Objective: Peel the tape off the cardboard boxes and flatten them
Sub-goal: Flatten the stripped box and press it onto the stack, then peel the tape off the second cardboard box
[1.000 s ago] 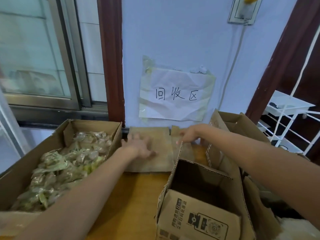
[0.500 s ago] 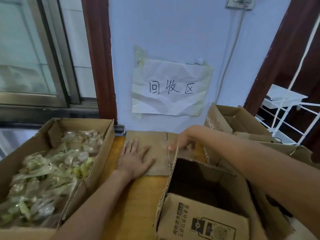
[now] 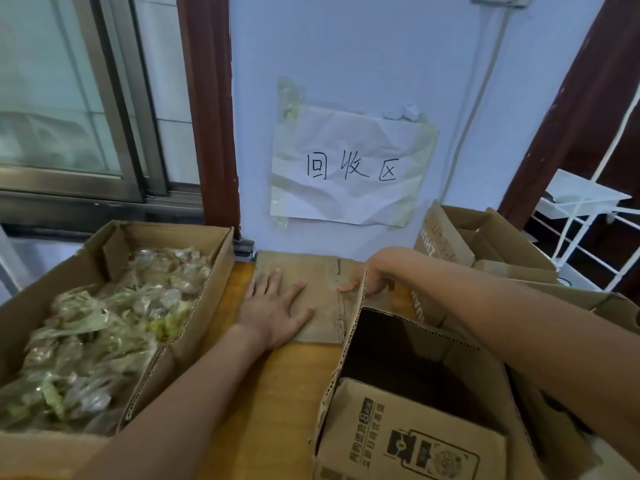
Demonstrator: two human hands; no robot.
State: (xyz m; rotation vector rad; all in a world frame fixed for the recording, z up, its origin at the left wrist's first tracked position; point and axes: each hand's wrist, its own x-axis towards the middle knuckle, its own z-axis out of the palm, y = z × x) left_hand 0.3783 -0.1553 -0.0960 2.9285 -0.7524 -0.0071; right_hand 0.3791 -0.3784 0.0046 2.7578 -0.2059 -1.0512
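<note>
I see a crumpled white paper sign taped on the pale wall at the far side. At the near right an open brown cardboard box with printed flap stands in front of my right hand and hides part of it; I cannot tell its grip. At the left, a wide open cardboard box holds crumpled clear tape strips. The flattened brown cardboard sheet lies on the wooden table against the wall. My left hand presses on it, fingers spread flat.
</note>
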